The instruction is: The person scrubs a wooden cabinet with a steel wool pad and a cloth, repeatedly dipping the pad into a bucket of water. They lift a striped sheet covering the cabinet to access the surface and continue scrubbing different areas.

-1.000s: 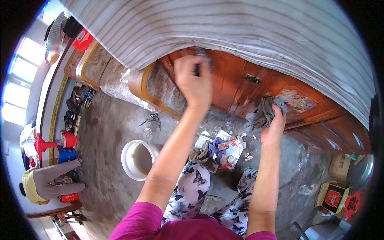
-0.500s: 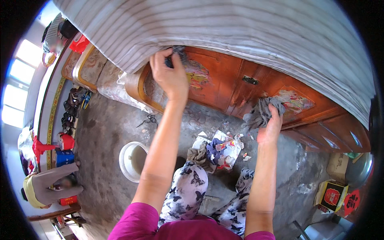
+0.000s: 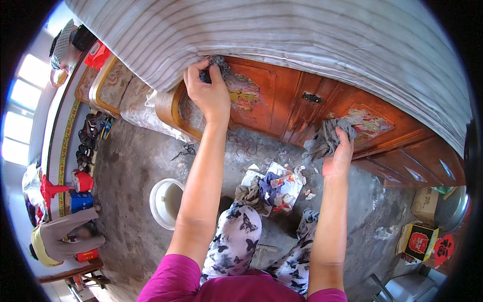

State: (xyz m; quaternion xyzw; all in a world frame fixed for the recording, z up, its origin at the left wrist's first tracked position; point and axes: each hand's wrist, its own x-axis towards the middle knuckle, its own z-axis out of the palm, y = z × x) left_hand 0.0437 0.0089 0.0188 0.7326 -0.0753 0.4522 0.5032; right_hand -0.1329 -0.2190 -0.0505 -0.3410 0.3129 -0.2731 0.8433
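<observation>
In front of me stands an orange-brown wooden cabinet [image 3: 289, 100] with painted patches that look worn and peeling. My left hand [image 3: 209, 95] grips a dark, mesh-like scouring pad [image 3: 219, 64] against the cabinet's upper left, just under the cloth edge. A crumpled grey rag [image 3: 324, 138] is in my right hand [image 3: 342, 153], resting at the cabinet front beside the right painted patch [image 3: 372, 126]. Between the two hands sits a dark metal latch plate [image 3: 312, 97]. A striped cloth [image 3: 282, 30] drapes over the cabinet's top.
A white bucket [image 3: 167, 204] stands left of my knees. Rags and paper scraps [image 3: 279, 189] lie on the grey floor ahead. A patterned sofa [image 3: 151, 116] adjoins the cabinet's left. Boxes [image 3: 418, 241] are at the right; shoes [image 3: 89, 136] and another person [image 3: 63, 236] are at the left.
My left hand and the scouring pad have shifted slightly left and up along the cabinet's upper edge. The right hand with the rag stays nearly in place.
</observation>
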